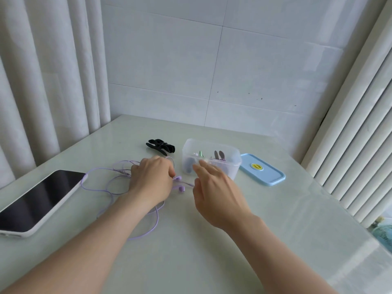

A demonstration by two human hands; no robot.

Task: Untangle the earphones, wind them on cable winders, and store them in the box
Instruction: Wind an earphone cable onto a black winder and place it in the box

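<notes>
Two bare hands work over a glossy pale table (212, 247): the left hand (151, 179) curls down onto the tangled purple earphones (181, 188), while the right hand (216, 194) hovers loose-fingered just beside the buds. A clear plastic box (232, 165) holds wound earphones. Its blue lid (270, 178) lies alongside, bearing a yellow label (257, 166) whose writing is unreadable. Black cable winders (161, 146) lie behind.

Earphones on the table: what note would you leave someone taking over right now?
The left hand grips the purple earphones near the buds; the right hand is open, reaching beside them.
They sprawl in loose loops on the table. The black winders lie behind; the open box already holds a few items, its lid beside it.
Left: untangle this pair, wind it, put it in the box.
</notes>
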